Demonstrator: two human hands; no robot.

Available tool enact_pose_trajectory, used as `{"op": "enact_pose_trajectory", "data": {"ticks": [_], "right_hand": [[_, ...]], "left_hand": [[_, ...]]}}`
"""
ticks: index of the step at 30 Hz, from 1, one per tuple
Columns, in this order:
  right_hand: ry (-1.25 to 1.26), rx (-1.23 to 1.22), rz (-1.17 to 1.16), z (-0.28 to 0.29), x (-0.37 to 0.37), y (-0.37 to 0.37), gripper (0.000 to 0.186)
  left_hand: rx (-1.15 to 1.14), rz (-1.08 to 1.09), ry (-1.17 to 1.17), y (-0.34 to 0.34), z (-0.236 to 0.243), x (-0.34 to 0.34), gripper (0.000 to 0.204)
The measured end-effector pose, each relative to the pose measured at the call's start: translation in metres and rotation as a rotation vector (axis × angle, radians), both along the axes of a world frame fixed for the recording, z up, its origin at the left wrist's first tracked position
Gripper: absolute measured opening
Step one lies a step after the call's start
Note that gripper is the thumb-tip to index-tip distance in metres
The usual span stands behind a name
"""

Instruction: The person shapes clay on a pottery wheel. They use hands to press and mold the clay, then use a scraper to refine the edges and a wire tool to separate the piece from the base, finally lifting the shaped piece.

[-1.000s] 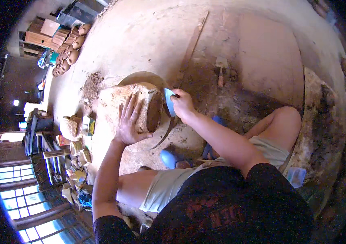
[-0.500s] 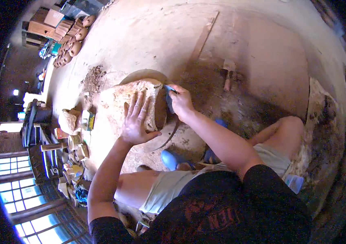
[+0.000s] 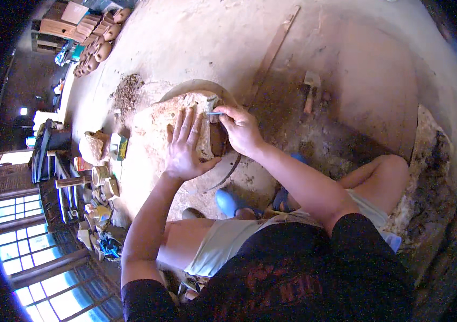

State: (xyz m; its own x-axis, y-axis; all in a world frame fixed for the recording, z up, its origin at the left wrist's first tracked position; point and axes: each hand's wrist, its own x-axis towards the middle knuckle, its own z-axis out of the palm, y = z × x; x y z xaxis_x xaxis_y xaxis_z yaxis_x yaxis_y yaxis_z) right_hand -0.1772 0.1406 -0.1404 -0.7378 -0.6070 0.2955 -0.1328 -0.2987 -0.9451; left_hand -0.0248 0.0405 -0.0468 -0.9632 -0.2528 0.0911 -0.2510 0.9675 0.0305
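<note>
A large pale, crumbly block [image 3: 156,129], brown on its right side face, lies on a round disc [image 3: 188,86]. My left hand [image 3: 184,153] rests on the block's top with its fingers stretched out toward the far side. My right hand [image 3: 242,129] grips a blue scraper [image 3: 214,113], seen edge-on, at the block's right edge near the far corner. Beyond my right hand a dusty trowel [image 3: 310,88] lies on the floor. My legs are bent around the near side of the block, with blue footwear below it.
A long wooden strip [image 3: 274,48] and a flat board [image 3: 373,91] lie on the floor beyond and right. Clay pots [image 3: 102,52] are stacked at the back left. Bags, containers [image 3: 100,174] and tools line the left side, near windows. A small clear tub [image 3: 389,241] sits by my right thigh.
My right hand and the blue scraper have moved up and left onto the top edge of the block, turning the blade edge-on. My left hand stays spread on the block. The view shifted slightly.
</note>
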Motion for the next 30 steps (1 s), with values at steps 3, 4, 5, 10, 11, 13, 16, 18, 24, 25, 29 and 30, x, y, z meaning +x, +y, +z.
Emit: {"op": "enact_pose_trajectory", "data": {"ticks": [3, 4, 5, 10, 11, 13, 16, 18, 24, 25, 29, 30], "right_hand": [[0.086, -0.008, 0.011, -0.001, 0.003, 0.010, 0.017], [0.121, -0.014, 0.032, 0.000, 0.005, 0.013, 0.017], [0.120, -0.017, 0.033, 0.001, 0.009, 0.017, 0.017], [0.132, -0.007, 0.135, -0.002, 0.027, 0.044, 0.016], [0.085, 0.005, 0.192, -0.003, 0.032, 0.051, 0.017], [0.029, 0.025, 0.217, -0.003, 0.041, 0.068, 0.018], [-0.188, 0.122, 0.568, 0.000, 0.043, 0.088, 0.023], [-0.316, 0.106, 0.588, 0.014, 0.039, 0.102, 0.023], [-1.041, -0.016, 0.266, 0.010, -0.006, 0.097, 0.026], [-1.144, -0.012, 0.171, 0.014, -0.021, 0.092, 0.022], [-1.047, 0.031, 0.308, -0.023, -0.050, 0.067, 0.024], [-0.851, 0.135, 0.381, -0.026, -0.057, 0.060, 0.023]], "left_hand": [[-0.013, 0.046, -0.045, 0.003, -0.001, -0.006, 0.124], [-0.023, 0.061, -0.033, 0.002, -0.004, -0.005, 0.125], [-0.033, 0.075, -0.020, 0.002, -0.006, -0.005, 0.126], [-0.038, 0.126, -0.020, 0.006, -0.009, -0.013, 0.128], [-0.040, 0.139, -0.016, 0.007, -0.010, -0.014, 0.128], [-0.011, 0.053, 0.042, 0.010, -0.007, -0.013, 0.126], [0.061, -0.161, 0.101, 0.025, 0.000, -0.006, 0.118], [0.070, -0.310, 0.105, 0.050, 0.014, -0.004, 0.093], [0.589, -0.073, 0.305, 0.038, 0.023, -0.006, 0.032], [0.639, 0.034, 0.365, 0.031, 0.031, -0.016, 0.029], [0.402, 0.080, 0.370, -0.027, -0.018, -0.016, 0.042], [0.396, 0.063, 0.307, -0.025, -0.013, -0.023, 0.045]]}}
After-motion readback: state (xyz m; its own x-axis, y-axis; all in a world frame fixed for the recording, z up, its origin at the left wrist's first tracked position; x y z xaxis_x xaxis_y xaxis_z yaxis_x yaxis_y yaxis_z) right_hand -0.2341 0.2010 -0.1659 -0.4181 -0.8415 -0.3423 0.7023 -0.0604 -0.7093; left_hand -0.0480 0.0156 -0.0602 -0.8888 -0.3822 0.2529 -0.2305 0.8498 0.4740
